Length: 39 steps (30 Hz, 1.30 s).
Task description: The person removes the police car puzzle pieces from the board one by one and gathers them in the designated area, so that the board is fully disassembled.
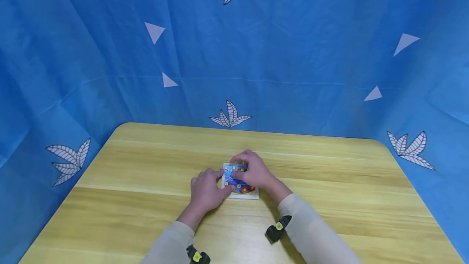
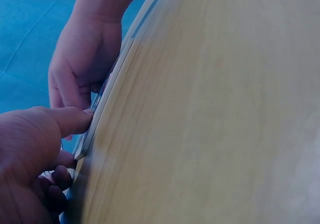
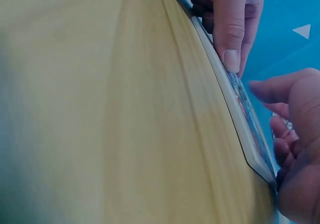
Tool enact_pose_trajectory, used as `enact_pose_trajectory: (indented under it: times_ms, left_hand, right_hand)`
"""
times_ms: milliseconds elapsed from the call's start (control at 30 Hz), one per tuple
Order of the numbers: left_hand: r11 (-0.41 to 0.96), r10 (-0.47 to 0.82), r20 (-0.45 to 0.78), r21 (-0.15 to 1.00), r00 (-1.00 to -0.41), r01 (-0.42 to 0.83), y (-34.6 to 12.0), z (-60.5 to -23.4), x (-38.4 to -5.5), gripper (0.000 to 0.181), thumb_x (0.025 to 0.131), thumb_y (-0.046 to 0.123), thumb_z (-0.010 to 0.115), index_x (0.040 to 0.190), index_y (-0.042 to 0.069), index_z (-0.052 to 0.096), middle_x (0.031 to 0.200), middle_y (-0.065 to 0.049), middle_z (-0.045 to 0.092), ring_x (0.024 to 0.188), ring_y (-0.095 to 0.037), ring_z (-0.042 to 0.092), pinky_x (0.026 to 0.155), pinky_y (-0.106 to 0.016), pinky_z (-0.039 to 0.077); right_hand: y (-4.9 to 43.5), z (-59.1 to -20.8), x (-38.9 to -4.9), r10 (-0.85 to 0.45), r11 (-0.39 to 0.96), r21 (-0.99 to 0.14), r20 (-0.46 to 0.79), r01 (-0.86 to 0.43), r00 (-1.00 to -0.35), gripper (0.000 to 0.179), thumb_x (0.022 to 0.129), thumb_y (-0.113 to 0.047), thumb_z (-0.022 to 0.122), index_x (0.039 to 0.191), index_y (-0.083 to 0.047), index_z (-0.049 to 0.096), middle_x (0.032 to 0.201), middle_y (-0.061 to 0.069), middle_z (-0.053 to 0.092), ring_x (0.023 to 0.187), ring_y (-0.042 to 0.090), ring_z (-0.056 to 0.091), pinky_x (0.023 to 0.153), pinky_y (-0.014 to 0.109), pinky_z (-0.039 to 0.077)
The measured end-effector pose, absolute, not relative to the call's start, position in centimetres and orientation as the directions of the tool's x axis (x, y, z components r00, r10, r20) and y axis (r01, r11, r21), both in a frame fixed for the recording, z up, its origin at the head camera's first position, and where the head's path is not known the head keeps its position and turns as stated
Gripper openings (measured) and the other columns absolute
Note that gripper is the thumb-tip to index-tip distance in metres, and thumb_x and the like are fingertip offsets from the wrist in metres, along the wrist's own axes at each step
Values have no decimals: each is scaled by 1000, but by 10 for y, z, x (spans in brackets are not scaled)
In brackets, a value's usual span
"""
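A small flat picture board with a white border lies on the table; it looks like a jigsaw puzzle with a blue vehicle and red wheels. My left hand holds the board's left side, its thumb pressing on the face and its other fingers at the edge. Over the right part of the picture arches my right hand, with thumb and fingers bent towards the face. In the right wrist view the right thumb stands slightly off the board. Whether that hand pinches a piece is hidden.
The wooden table stretches out on all sides of the board. Behind it and at its sides hangs a blue curtain with leaf and triangle prints. A small black camera is strapped to the right wrist.
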<state>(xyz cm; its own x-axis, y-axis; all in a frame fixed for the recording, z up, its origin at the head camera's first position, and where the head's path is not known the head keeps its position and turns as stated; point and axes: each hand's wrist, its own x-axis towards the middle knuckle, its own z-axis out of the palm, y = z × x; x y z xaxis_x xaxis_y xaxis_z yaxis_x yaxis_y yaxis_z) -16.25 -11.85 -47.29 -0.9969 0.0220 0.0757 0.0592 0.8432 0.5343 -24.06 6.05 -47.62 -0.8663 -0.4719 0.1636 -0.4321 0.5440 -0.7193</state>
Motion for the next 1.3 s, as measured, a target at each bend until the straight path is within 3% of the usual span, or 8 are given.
enact_pose_trajectory:
  times_ms: [433, 767, 933, 1300]
  left_hand:
    - [841, 20, 68, 539, -997, 54, -119, -471, -162, 66, 82, 47, 80, 130, 4, 67, 100, -5, 62, 89, -23, 56, 74, -42, 31]
    - [847, 35, 76, 528, -997, 69, -120, -471, -161, 66, 82, 48, 79, 130, 5, 67, 100, -5, 62, 90, -23, 57, 74, -42, 32]
    - [847, 40, 79, 526, -996, 76, -120, -470, -161, 66, 82, 49, 79, 131, 5, 67, 100, -5, 63, 89, -23, 57, 73, -42, 32]
    - [849, 27, 62, 526, -998, 55, -119, -471, -161, 68, 82, 49, 79, 132, 5, 66, 106, -7, 64, 94, -25, 57, 77, -42, 33]
  right_hand:
    - [57, -470, -242, -526, 603, -671, 73, -432, -847, 17, 85, -23, 79, 100, -21, 71, 104, -4, 57, 100, 21, 51, 92, 49, 37]
    - [64, -470, -240, -579, 551, -671, 121, -496, -806, 20, 91, -21, 76, 109, -18, 68, 109, -2, 57, 101, 20, 52, 93, 52, 36]
    - [68, -470, -238, -568, 530, -686, 150, -499, -809, 23, 92, -17, 75, 113, -13, 67, 109, -1, 57, 103, 19, 55, 95, 44, 43]
    - [91, -471, -233, -484, 511, -743, 168, -433, -859, 21, 92, -15, 74, 112, -13, 67, 96, 1, 55, 87, 19, 50, 77, 37, 44]
